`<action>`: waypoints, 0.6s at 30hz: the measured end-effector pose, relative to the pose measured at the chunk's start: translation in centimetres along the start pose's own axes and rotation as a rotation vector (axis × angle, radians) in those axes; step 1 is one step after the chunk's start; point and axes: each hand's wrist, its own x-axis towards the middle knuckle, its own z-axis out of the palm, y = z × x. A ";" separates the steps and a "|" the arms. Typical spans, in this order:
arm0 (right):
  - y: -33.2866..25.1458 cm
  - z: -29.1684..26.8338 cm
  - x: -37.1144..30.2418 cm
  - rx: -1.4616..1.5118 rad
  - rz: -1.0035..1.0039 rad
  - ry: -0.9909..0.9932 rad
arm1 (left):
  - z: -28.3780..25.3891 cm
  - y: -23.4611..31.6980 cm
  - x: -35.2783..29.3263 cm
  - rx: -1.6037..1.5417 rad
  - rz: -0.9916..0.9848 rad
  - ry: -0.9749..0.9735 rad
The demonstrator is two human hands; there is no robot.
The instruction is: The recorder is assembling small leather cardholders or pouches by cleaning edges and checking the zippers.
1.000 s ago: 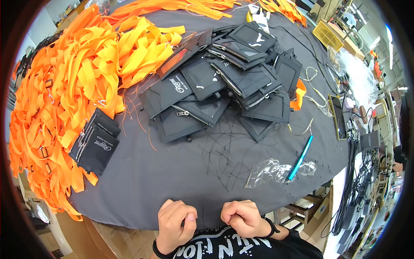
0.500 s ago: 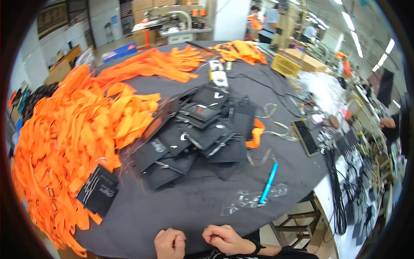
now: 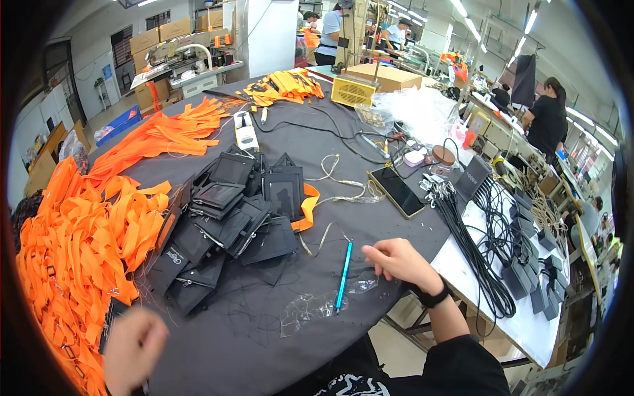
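Note:
My right hand (image 3: 401, 265) hovers beside a blue pen-like tool (image 3: 343, 274), its fingers curled and nothing seen in them. The tool lies on the grey cloth over crumpled clear plastic (image 3: 307, 313). At the lower left, my left hand (image 3: 135, 346) is smeared by motion, so its fingers are hard to read. Behind it a black flat piece (image 3: 113, 317) shows in part, against a big heap of orange straps (image 3: 86, 251). Between my hands and farther off lies a pile of black wallet-like pouches (image 3: 228, 211), some with zips.
A phone (image 3: 397, 191) lies on the table's right side, near thin cords and a black cable. Black cords (image 3: 472, 254) and small dark boxes (image 3: 522, 277) cover a white side table. A yellow crate (image 3: 353, 92) stands at the back. Other people (image 3: 545, 122) are farther off.
My hands, earlier close together in loose fists at the table's near edge, have spread apart. The right moved up toward the blue tool, the left toward the orange heap. The view has turned right.

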 end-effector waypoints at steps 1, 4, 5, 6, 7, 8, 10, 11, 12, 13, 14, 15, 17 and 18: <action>-0.2 -0.1 0.2 -0.115 0.045 0.012 | 0.9 -1.5 3.5 -0.026 0.069 0.005; -1.6 1.6 2.9 -0.308 0.029 -0.051 | 0.8 -7.4 11.3 0.199 0.219 0.150; -1.9 2.3 3.9 -0.366 0.011 -0.068 | 1.2 -10.6 14.2 0.204 0.271 0.247; -2.0 2.8 4.6 -0.425 0.002 -0.082 | 2.5 -12.0 17.1 0.209 0.239 0.249; -1.9 2.9 4.9 -0.441 0.009 -0.109 | 3.7 -13.5 19.3 0.216 0.201 0.251; -2.0 2.8 5.2 -0.404 0.022 -0.129 | 4.5 -14.1 20.7 0.300 0.111 0.207; -2.4 3.0 5.5 -0.300 0.072 -0.170 | 5.7 -16.2 22.3 0.338 -0.014 0.171; -2.6 2.7 5.3 -0.232 0.118 -0.176 | 5.9 -16.8 22.9 0.289 -0.030 0.180; -2.2 2.6 5.2 -0.193 0.133 -0.168 | 6.6 -17.2 23.1 0.292 -0.033 0.173; -2.3 2.7 5.1 -0.169 0.135 -0.169 | 6.4 -17.0 22.9 0.307 -0.036 0.176; -2.3 2.7 5.1 -0.099 0.141 -0.195 | 6.0 -16.9 22.7 0.323 -0.037 0.177; -2.2 2.6 5.0 -0.036 0.156 -0.214 | 5.9 -16.9 22.5 0.316 -0.006 0.124; -2.0 2.5 4.7 0.155 0.142 -0.189 | 5.0 -16.2 22.0 0.303 0.062 0.017; -2.3 2.5 4.2 0.249 0.146 -0.188 | 4.8 -15.4 21.5 0.218 0.018 0.025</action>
